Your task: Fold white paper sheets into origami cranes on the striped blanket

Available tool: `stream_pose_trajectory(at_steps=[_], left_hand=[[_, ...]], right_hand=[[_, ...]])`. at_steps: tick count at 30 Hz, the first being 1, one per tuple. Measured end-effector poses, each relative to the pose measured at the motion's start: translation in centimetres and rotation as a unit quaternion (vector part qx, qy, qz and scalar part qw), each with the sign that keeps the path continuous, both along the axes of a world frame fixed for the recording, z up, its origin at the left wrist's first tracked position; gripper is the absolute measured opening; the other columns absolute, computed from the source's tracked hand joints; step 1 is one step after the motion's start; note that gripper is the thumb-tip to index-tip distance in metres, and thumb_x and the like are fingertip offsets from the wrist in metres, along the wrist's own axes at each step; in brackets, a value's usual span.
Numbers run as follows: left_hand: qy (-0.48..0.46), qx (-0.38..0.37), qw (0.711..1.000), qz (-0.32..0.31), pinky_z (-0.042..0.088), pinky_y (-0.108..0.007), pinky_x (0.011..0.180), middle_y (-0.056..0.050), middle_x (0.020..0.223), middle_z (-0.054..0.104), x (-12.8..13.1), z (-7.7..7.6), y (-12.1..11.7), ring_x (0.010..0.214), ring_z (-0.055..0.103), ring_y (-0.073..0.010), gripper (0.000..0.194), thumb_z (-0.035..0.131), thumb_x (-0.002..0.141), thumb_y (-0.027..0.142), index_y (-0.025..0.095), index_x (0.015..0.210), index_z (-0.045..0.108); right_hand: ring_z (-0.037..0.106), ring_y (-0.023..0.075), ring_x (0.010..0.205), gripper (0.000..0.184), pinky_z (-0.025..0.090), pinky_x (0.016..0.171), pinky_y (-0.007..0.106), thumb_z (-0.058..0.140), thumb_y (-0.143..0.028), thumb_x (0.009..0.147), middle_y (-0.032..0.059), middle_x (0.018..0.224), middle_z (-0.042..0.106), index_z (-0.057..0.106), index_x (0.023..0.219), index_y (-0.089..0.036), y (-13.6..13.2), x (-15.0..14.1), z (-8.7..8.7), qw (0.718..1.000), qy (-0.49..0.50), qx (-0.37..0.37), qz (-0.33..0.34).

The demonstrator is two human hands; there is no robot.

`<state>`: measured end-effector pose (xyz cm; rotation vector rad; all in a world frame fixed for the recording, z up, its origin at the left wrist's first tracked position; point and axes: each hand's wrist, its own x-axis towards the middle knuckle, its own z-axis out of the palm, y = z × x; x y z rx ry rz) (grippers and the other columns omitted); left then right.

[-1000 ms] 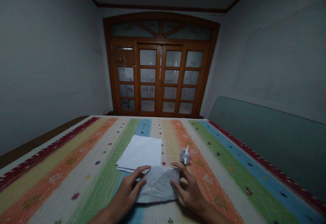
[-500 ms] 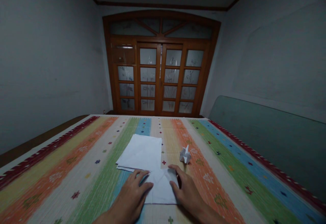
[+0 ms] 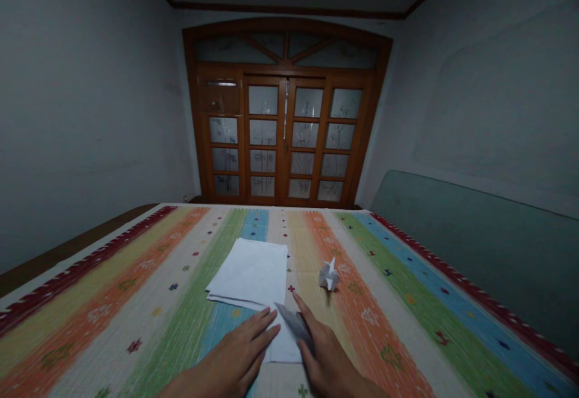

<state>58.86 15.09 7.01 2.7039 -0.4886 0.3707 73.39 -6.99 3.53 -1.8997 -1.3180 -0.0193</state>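
Left hand point(image 3: 239, 350) flat, right hand point(image 3: 328, 359) at a raised paper flap point(image 3: 294, 325)

The left hand lies open on the folded white paper point(image 3: 284, 350), just beside the flap. The right hand's fingers touch the flap; whether they pinch it, I cannot tell. Beyond the fingers, a stack of white paper point(image 3: 248, 271) lies ahead left and an origami figure point(image 3: 329, 276) ahead right, on a striped woven cover point(image 3: 79, 259).

Ahead of me stands a brown wooden double door point(image 3: 284, 138) with frosted glass panes under an arched fanlight. A rainbow-striped woven cover point(image 3: 113, 307) spreads below, and a dull green padded panel point(image 3: 465, 247) runs along my right.
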Motion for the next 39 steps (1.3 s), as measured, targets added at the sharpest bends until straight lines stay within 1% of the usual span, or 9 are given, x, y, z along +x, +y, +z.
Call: stream_pose_trajectory(at_steps=[3, 5, 8, 10, 14, 22, 30, 35, 39], left_hand=[[-0.001, -0.020, 1.000, 0.022, 0.043, -0.044, 0.118, -0.007, 0.165, 0.038, -0.1, -0.5, 0.3, 0.146, 0.044, -0.0265, 0.068, 0.052, 0.098, 0.011, 0.032, 0.159, 0.029], [0.003, -0.033, 0.999, 0.034, 0.045, -0.043, 0.117, -0.011, 0.165, 0.037, -0.2, -0.8, 0.4, 0.145, 0.045, -0.0270, 0.075, 0.055, 0.098, 0.014, 0.030, 0.162, 0.019], [0.006, -0.050, 0.998, 0.042, 0.045, -0.044, 0.117, -0.012, 0.165, 0.035, -0.2, -0.9, 0.6, 0.145, 0.045, -0.0276, 0.089, 0.058, 0.096, 0.013, 0.029, 0.164, 0.004], [0.011, -0.044, 0.998, 0.035, 0.044, -0.045, 0.118, -0.010, 0.166, 0.035, -0.1, -0.6, 0.5, 0.146, 0.045, -0.0272, 0.088, 0.058, 0.097, 0.014, 0.032, 0.164, 0.004], [0.023, 0.002, 1.000, 0.005, 0.039, -0.047, 0.120, -0.005, 0.167, 0.030, -0.1, 0.1, 0.3, 0.149, 0.039, -0.0283, 0.078, 0.057, 0.100, 0.017, 0.034, 0.163, 0.015], [0.090, 0.018, 0.996, 0.003, 0.031, -0.051, 0.123, -0.004, 0.169, 0.020, 0.1, 0.5, 0.4, 0.153, 0.028, -0.0302, 0.074, 0.055, 0.102, 0.025, 0.035, 0.163, 0.014], [0.095, 0.015, 0.995, 0.007, 0.031, -0.054, 0.122, -0.005, 0.168, 0.023, 0.0, 0.8, 0.4, 0.153, 0.030, -0.0304, 0.072, 0.055, 0.103, 0.025, 0.035, 0.163, 0.015], [0.065, -0.010, 0.998, 0.021, 0.039, -0.051, 0.118, -0.006, 0.164, 0.035, 0.4, 0.5, 0.4, 0.149, 0.039, -0.0302, 0.063, 0.059, 0.101, 0.022, 0.035, 0.158, 0.035], [0.035, 0.009, 0.999, 0.012, 0.047, -0.047, 0.113, -0.006, 0.155, 0.053, 0.5, 1.6, -0.1, 0.141, 0.051, -0.0294, 0.058, 0.059, 0.098, 0.016, 0.036, 0.151, 0.047]], right_hand=[[0.053, 0.0284, 0.140, 0.079, 0.047, 0.114, 0.046, 0.050, -0.003, 0.084, 0.0180, 0.154, 0.052, 0.030, 0.160, -0.018, -0.5, 0.0, -0.4, 0.997, -0.043, -0.026, 0.052], [0.056, 0.0290, 0.138, 0.071, 0.047, 0.114, 0.046, 0.051, -0.004, 0.085, 0.0186, 0.150, 0.056, 0.041, 0.155, -0.017, -0.8, -0.1, -0.4, 0.994, -0.070, -0.049, 0.072], [0.059, 0.0299, 0.134, 0.062, 0.050, 0.112, 0.045, 0.055, -0.007, 0.086, 0.0180, 0.148, 0.059, 0.052, 0.148, -0.017, -0.8, -0.5, 0.7, 0.988, -0.095, -0.089, 0.078], [0.058, 0.0304, 0.135, 0.055, 0.049, 0.113, 0.044, 0.057, -0.009, 0.088, 0.0175, 0.148, 0.059, 0.058, 0.142, -0.017, -0.6, -0.9, 1.7, 0.983, -0.111, -0.115, 0.085], [0.055, 0.0340, 0.137, 0.054, 0.047, 0.115, 0.046, 0.064, -0.012, 0.087, 0.0193, 0.149, 0.057, 0.059, 0.141, -0.014, -0.3, -1.2, 2.7, 0.974, -0.142, -0.144, 0.100], [0.043, 0.0333, 0.146, 0.057, 0.039, 0.120, 0.049, 0.060, -0.020, 0.096, 0.0146, 0.160, 0.042, 0.048, 0.152, -0.020, -0.9, -0.1, 2.6, 0.961, -0.139, -0.200, 0.131], [0.045, 0.0265, 0.146, 0.057, 0.040, 0.120, 0.043, 0.058, -0.017, 0.098, 0.0092, 0.159, 0.046, 0.046, 0.153, -0.027, -1.5, -0.1, 2.8, 0.977, -0.098, -0.134, 0.133], [0.050, 0.0284, 0.142, 0.056, 0.045, 0.117, 0.045, 0.061, -0.018, 0.095, 0.0112, 0.156, 0.051, 0.051, 0.150, -0.026, -1.9, -0.6, 3.4, 0.985, -0.069, -0.122, 0.105], [0.059, 0.0285, 0.134, 0.054, 0.050, 0.113, 0.044, 0.063, -0.013, 0.092, 0.0121, 0.147, 0.060, 0.057, 0.145, -0.027, -1.6, -0.9, 4.0, 0.989, -0.066, -0.079, 0.102]])
